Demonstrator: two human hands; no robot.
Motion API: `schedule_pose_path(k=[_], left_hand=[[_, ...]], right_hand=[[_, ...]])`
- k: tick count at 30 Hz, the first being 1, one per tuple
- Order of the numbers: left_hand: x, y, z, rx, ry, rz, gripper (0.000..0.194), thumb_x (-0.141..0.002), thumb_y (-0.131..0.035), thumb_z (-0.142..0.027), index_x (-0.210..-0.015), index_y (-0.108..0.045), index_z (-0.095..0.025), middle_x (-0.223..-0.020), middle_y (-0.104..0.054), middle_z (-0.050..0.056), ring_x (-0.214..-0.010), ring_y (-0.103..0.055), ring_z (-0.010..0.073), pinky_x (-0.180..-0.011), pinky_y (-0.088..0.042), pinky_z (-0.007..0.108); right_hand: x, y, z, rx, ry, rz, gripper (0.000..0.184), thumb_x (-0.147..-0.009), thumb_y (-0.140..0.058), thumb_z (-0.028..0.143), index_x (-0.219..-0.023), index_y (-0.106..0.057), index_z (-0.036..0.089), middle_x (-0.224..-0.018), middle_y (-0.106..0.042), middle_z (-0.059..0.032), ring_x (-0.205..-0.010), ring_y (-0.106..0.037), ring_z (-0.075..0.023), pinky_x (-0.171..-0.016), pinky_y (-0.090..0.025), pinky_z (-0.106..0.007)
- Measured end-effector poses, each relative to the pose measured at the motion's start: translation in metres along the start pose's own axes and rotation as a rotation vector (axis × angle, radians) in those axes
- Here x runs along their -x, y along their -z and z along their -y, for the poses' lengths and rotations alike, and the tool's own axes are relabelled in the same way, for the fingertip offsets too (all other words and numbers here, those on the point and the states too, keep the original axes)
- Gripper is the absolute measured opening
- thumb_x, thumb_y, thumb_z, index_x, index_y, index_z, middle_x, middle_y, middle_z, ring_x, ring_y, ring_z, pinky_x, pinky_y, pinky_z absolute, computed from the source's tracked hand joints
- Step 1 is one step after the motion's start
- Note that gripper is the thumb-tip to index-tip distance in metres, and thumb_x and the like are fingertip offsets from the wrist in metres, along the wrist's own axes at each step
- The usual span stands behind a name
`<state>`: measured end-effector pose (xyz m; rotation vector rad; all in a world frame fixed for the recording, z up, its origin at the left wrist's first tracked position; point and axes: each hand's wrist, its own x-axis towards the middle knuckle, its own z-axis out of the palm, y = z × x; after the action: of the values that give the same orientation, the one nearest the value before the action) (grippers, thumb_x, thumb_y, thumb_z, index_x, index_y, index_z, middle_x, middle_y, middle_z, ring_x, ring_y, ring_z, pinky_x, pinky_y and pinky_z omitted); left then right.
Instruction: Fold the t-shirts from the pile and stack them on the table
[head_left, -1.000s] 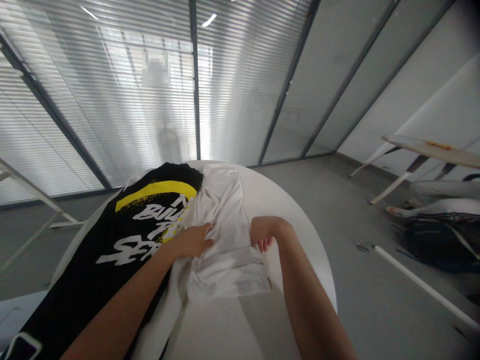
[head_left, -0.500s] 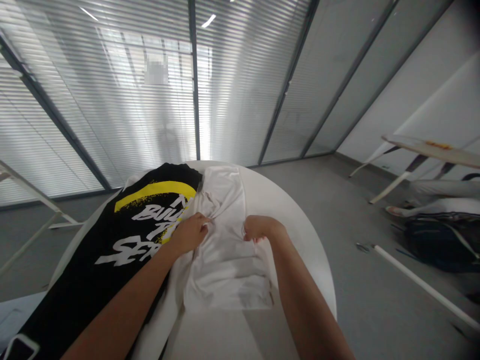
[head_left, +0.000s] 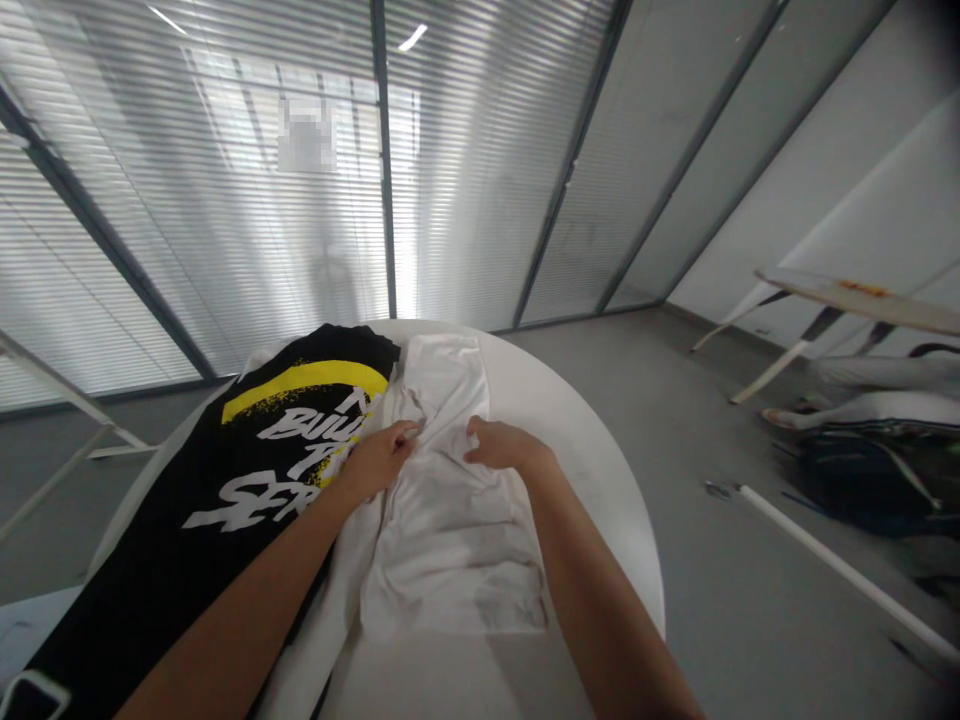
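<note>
Round white table (head_left: 592,450) before window blinds (head_left: 480,180) | white garment (head_left: 450,540) lies on it between the hands, long axis pointing away, right of black printed garment (head_left: 142,570) | left hand (head_left: 375,463): curled at left edge, grip indeterminate | right hand (head_left: 506,445): fingers parted at right edge, nothing visibly gripped.

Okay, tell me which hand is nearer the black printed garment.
Left: the left hand is at the right edge of the black garment; the right hand is farther off, over the white cloth.

Open strip ran down the desk's (head_left: 581,430) right side; right arm (head_left: 592,590) crossed its near end. White cloth (head_left: 450,520) and black shirt (head_left: 172,560) blocked leftward.
</note>
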<state>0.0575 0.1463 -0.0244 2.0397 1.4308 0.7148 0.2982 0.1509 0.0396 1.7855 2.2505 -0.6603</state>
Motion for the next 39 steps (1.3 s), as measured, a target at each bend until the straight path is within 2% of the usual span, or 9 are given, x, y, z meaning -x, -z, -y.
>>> schedule_pose_path(k=[3,6,11,15,19,23,30,34,39], left_hand=[[-0.001,0.002,0.001,0.139,0.032,0.051,0.037,-0.084,-0.049,-0.029,-0.115,-0.067,-0.022,-0.068,-0.06,-0.002,-0.059,-0.052,0.0123,-0.056,-0.037,0.023],[-0.001,0.006,0.003,0.3,0.121,0.064,0.035,-0.079,-0.047,-0.027,-0.102,-0.072,-0.018,-0.054,-0.048,-0.005,-0.048,-0.043,0.01,-0.048,-0.029,0.022],[-0.005,0.007,0.003,0.411,0.168,0.028,0.034,-0.078,-0.045,-0.029,-0.097,-0.071,-0.017,-0.056,-0.053,-0.004,-0.049,-0.046,0.0107,-0.049,-0.032,0.022],[-0.024,0.006,-0.007,0.128,0.157,-0.002,0.038,-0.088,-0.041,-0.042,-0.085,-0.069,-0.017,-0.073,-0.066,0.004,-0.064,-0.059,0.0154,-0.061,-0.04,0.026],[-0.053,0.001,-0.014,-0.136,0.184,0.066,0.042,-0.085,-0.05,-0.054,-0.071,-0.067,-0.019,-0.076,-0.069,0.009,-0.074,-0.063,0.0205,-0.068,-0.041,0.029],[-0.067,-0.006,-0.01,-0.101,0.18,0.026,0.025,-0.082,-0.057,-0.042,-0.073,-0.066,-0.02,-0.088,-0.072,0.009,-0.084,-0.065,0.0222,-0.073,-0.043,0.029],[-0.06,0.0,0.014,0.039,0.278,-0.163,0.028,-0.091,-0.038,-0.036,-0.087,-0.06,-0.018,-0.077,-0.067,0.005,-0.067,-0.063,0.0179,-0.065,-0.047,0.029],[-0.063,0.0,0.016,0.065,0.289,-0.273,0.026,-0.091,-0.039,-0.033,-0.095,-0.058,-0.016,-0.096,-0.068,0.01,-0.089,-0.065,0.0193,-0.079,-0.048,0.029],[-0.051,-0.004,0.001,-0.081,0.178,-0.148,0.04,-0.088,-0.05,-0.033,-0.124,-0.052,-0.019,-0.098,-0.069,0.008,-0.09,-0.064,0.0218,-0.083,-0.047,0.033]], right_hand=[[-0.001,-0.004,-0.001,-0.015,0.026,0.036,0.067,-0.077,-0.071,0.031,-0.137,-0.045,0.019,-0.13,-0.062,-0.0144,-0.113,-0.062,-0.0276,-0.084,-0.047,-0.031],[0.001,-0.002,-0.002,-0.007,0.05,0.078,0.06,-0.075,-0.073,0.027,-0.13,-0.053,0.018,-0.127,-0.064,-0.0136,-0.107,-0.064,-0.0254,-0.079,-0.046,-0.028],[0.005,0.006,0.003,0.001,0.084,0.247,0.047,-0.073,-0.069,0.026,-0.117,-0.065,0.012,-0.088,-0.074,-0.0092,-0.072,-0.068,-0.0192,-0.059,-0.043,-0.024],[0.006,0.009,0.009,0.022,0.102,0.244,0.033,-0.079,-0.061,0.032,-0.099,-0.072,0.009,-0.075,-0.073,-0.01,-0.064,-0.065,-0.0182,-0.055,-0.04,-0.024],[0.004,0.008,0.01,0.072,0.135,0.202,0.041,-0.088,-0.048,0.037,-0.077,-0.075,0.008,-0.07,-0.072,-0.0133,-0.062,-0.064,-0.0188,-0.058,-0.042,-0.026],[-0.002,0.004,0.005,0.07,0.125,0.167,0.045,-0.089,-0.046,0.04,-0.079,-0.076,0.008,-0.074,-0.073,-0.0152,-0.068,-0.066,-0.0205,-0.06,-0.043,-0.026],[-0.01,0.002,-0.006,0.066,0.088,0.259,0.04,-0.087,-0.056,0.041,-0.075,-0.076,0.008,-0.077,-0.074,-0.0144,-0.063,-0.066,-0.0176,-0.061,-0.045,-0.025],[-0.007,0.006,-0.004,0.052,0.038,0.249,0.037,-0.083,-0.062,0.041,-0.079,-0.076,0.008,-0.081,-0.075,-0.0144,-0.067,-0.067,-0.0187,-0.059,-0.043,-0.025],[0.0,0.008,-0.004,0.057,0.052,0.219,0.04,-0.088,-0.052,0.039,-0.077,-0.075,0.009,-0.079,-0.074,-0.0152,-0.071,-0.069,-0.0208,-0.061,-0.045,-0.026]])
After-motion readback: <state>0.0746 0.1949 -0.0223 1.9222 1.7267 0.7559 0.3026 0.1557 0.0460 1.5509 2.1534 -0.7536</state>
